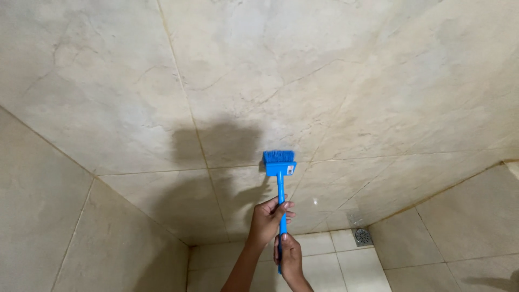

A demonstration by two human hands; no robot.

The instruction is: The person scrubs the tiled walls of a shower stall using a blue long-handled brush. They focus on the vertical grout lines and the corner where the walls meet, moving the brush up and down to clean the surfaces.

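A person stands in a small tiled room and scrubs the wall. Both hands hold a blue brush with a long thin handle. The left hand is the upper one, and its fingers are wrapped tight around the handle about halfway up. The right hand is lower down, closed around the bottom end of the handle. So both hands are shut on the brush, one above the other.

The head of the brush is pushed flat against the wall tiles, bristles to the wall, right by a thin line where tiles meet. A dark shadow of the brush and arms falls on the wall just to the left of it.

The wall is cream with brown cracks and streaks in it. I cannot tell which marks are dirt and which are just the pattern of the stone. I see no foam and no clear clean patch, so it is hard to say how much is done. It looks to me like most of the wall is left to scrub.

Down low, the floor tiles are paler, and a small round metal drain sits in the corner to the right of the hands.
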